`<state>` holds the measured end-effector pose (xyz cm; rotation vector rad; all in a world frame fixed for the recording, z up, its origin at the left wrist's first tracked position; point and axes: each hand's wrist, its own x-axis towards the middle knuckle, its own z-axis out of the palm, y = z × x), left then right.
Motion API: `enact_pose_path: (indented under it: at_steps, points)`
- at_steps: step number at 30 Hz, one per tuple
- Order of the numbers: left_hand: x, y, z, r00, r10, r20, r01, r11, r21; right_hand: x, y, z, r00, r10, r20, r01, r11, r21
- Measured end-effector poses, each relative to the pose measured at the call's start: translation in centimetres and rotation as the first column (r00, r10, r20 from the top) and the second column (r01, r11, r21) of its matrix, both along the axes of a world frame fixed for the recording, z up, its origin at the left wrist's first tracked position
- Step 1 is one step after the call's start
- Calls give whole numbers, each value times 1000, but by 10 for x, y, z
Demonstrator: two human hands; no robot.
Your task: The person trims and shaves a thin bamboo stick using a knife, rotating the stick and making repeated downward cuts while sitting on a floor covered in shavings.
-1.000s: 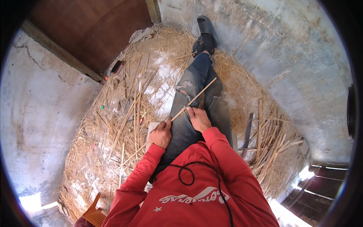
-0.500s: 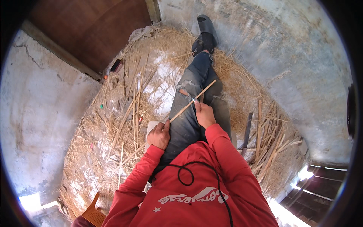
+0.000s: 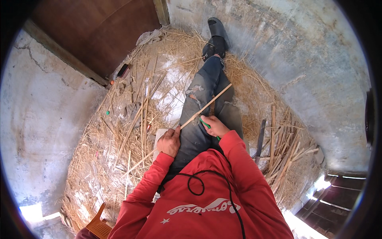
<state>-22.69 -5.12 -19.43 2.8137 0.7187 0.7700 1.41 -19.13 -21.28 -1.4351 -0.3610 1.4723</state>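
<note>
A long, thin bamboo strip [image 3: 207, 105] lies slantwise across my thighs, its far end up and to the right and its near end reaching past my left leg toward the floor. My left hand [image 3: 169, 143] is closed round it beside my left thigh. Over my lap, my right hand [image 3: 216, 127] is closed on a green-handled knife [image 3: 205, 124], just on the near side of the strip. The knife's blade is hard to make out. My dark, torn trousers [image 3: 195, 129] lie under both hands.
Shavings and long strips [image 3: 141, 115] litter the floor on the left. At right lie a pile of split bamboo sticks [image 3: 284, 151] and a long dark machete-like blade [image 3: 261, 137]. A dark brush-like block [image 3: 123, 70] rests by the brown door [image 3: 99, 32]. Walls [image 3: 302, 51] stand close.
My right hand has drawn back along the strip toward my body and turned, so the green handle now shows. The strip has shifted slightly to the right; my left hand has barely moved.
</note>
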Motion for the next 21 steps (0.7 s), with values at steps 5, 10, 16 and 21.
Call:
enact_pose_path:
  at_steps: [5, 10, 16, 21]
  points:
    - [-2, 2, -4, 999, -12, 46, 9, 999, 47, -1, 3, 10, 757, -336, 560, 318, 939, 133]
    - [-4, 4, -7, 1000, -18, 14, 17, 996, 86, -11, 16, 15, 395, -123, 911, 397, 916, -48]
    - [-4, 0, -8, 1000, 2, 6, -2, 999, 40, -19, 21, 14, 493, -146, 858, 295, 956, -7]
    - [0, 0, -7, 1000, 13, -20, -13, 1000, -1, -41, 21, 7, 571, -91, 816, 182, 983, -18]
